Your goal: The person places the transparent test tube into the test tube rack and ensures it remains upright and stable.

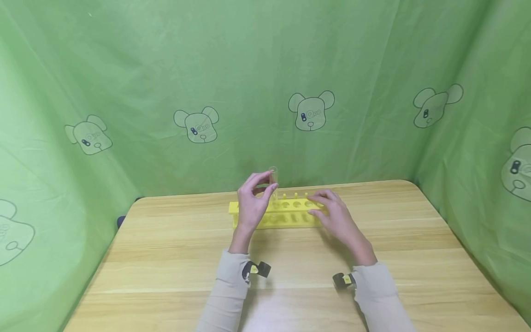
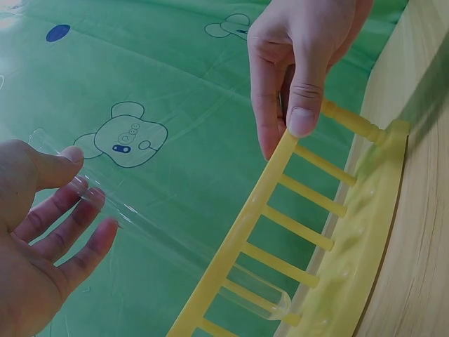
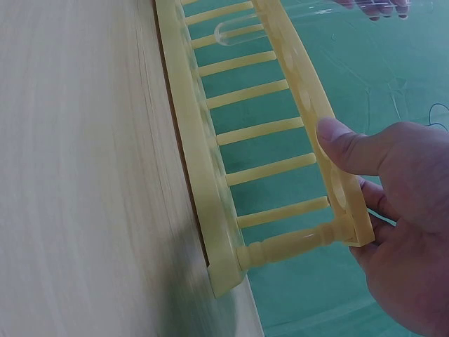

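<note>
A clear test tube [image 1: 274,179] stands nearly upright, its lower part passing through a hole in the yellow test tube rack [image 1: 286,210]. Its upper part is pinched between the thumb and fingertips of my left hand [image 1: 253,203]. In the left wrist view the tube's rounded bottom [image 2: 279,306] shows below the upper bar, close over the rack's base. My right hand [image 1: 338,219] grips the right end of the upper bar, thumb [image 3: 338,137] on top and fingers behind it. The rack stands on its base, and my left hand hides part of its left end.
The rack rests on a light wood table [image 1: 298,267] toward its back edge. Behind and at both sides hangs a green curtain [image 1: 257,60] printed with bear heads. A small camera [image 1: 263,269] sits on the left wrist, and another camera [image 1: 341,280] on the right.
</note>
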Tool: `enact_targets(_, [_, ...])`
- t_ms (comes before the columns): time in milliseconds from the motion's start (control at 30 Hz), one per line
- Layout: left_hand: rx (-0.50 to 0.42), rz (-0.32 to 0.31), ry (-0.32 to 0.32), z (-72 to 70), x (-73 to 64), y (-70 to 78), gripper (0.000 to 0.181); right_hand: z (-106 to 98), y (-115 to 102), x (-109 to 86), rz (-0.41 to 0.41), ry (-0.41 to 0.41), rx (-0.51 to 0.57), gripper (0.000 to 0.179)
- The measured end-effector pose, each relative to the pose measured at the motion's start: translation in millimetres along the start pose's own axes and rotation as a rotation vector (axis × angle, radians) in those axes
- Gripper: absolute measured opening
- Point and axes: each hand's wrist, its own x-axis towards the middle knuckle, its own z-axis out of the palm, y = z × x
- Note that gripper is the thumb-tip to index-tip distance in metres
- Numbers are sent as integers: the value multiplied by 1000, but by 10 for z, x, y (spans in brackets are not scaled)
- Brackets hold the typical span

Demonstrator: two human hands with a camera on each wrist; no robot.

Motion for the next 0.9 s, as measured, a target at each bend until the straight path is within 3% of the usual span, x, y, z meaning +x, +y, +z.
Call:
enact_targets(33, [-2, 2, -2, -2, -1, -1, 33, -1, -1, -1, 0, -1, 0, 42])
enact_targets(267, [9, 2, 1, -2, 4, 365, 32, -7, 2, 2, 3, -7, -6, 42])
enact_targets(900, [17, -1, 4, 5, -7, 335, 32, -1, -3, -1, 6, 1, -10, 42])
